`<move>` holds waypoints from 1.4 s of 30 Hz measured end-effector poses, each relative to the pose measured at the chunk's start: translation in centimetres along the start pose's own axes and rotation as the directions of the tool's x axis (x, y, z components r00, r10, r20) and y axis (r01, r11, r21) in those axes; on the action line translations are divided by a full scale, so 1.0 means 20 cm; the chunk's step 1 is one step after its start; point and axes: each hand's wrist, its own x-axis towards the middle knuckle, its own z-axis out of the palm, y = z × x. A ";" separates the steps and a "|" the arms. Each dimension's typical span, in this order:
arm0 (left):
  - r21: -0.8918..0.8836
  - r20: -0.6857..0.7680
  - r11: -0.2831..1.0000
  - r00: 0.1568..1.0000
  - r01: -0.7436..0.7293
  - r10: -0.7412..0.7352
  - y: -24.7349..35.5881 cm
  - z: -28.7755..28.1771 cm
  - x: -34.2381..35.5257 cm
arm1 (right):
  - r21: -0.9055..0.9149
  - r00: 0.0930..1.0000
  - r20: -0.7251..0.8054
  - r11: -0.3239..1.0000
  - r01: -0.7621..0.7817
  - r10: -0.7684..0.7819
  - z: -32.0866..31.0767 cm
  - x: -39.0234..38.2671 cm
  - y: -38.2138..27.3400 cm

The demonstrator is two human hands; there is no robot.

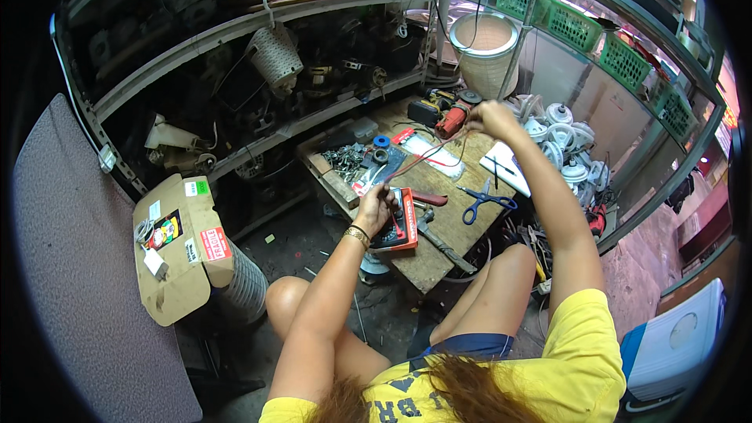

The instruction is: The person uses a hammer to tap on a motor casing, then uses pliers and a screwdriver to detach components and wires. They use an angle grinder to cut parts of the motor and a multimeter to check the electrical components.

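Observation:
A thin reddish wire (pixel 428 155) is stretched between my hands above a low wooden table. My left hand (pixel 376 210), with a bracelet at its wrist, is closed on the near end, beside an orange-and-black box (pixel 408 223). My right hand (pixel 495 119) is raised at the far side, fingers pinched on the wire's other end, close to a red power tool (pixel 453 121). Under the wire lie a clear plastic packet (pixel 439 158) and a pile of small metal parts (pixel 345 160). Blue-handled scissors (pixel 486 204) and a hammer (pixel 442 244) rest nearer me.
A cardboard box (pixel 176 243) stands at the left. White round fittings (pixel 565 141) are heaped right of the table (pixel 411 262), below a glass-sided shelf with green baskets (pixel 572 23). A metal rack (pixel 235 23) runs behind; a blue-and-white cooler (pixel 677 337) stands at lower right.

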 end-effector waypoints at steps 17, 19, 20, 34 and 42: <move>0.654 0.335 0.713 0.942 -0.253 0.026 -0.07 0.14 -0.12 | 0.275 0.880 0.253 0.902 0.333 -0.403 0.13 -0.10 -0.61; 0.649 0.265 0.718 0.959 -0.252 0.097 -0.06 0.10 -0.12 | 0.285 0.869 0.289 0.902 0.323 -0.402 0.08 0.02 -0.59; 0.589 0.254 0.777 0.963 -0.223 0.084 -0.08 0.10 -0.09 | 0.314 0.852 0.313 0.893 0.323 -0.419 0.12 0.08 -0.48; -0.343 -0.242 0.896 0.948 -0.283 0.206 0.00 -0.12 -0.02 | 0.637 0.862 0.507 0.671 -0.379 0.006 0.49 -0.13 0.00; 0.095 0.012 0.945 0.950 -0.312 0.312 -0.11 0.03 -0.04 | 0.318 0.715 0.536 0.892 0.320 -0.448 0.35 -0.36 -0.60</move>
